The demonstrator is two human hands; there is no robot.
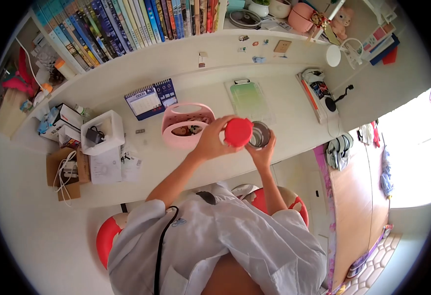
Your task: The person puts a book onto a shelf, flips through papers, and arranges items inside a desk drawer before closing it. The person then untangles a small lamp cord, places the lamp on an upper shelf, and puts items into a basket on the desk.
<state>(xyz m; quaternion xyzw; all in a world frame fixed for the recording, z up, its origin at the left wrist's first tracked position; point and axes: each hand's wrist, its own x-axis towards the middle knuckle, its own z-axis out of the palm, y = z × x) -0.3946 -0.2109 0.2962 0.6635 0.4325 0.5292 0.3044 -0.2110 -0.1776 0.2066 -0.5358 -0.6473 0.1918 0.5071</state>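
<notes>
Above the desk [210,169], my left hand [214,140] has its fingers wrapped round a red lid [238,132] with a small tab on its rim. Close to it on the right, my right hand [263,155] grips a round metal cup [259,134], whose shiny inside faces up. Lid and cup look side by side; whether they touch I cannot tell. Just left of my hands stands a pink basket [176,139] with a handle and small items inside. Behind my hands lies a green clipboard [247,98].
A desk calendar [151,100] stands behind the basket. On the left are a white bin [117,129] with a black adapter, papers [106,167] and a cardboard box [55,164] of cables. A bookshelf [127,24] runs above. Red-and-white stools [108,236] are below the desk.
</notes>
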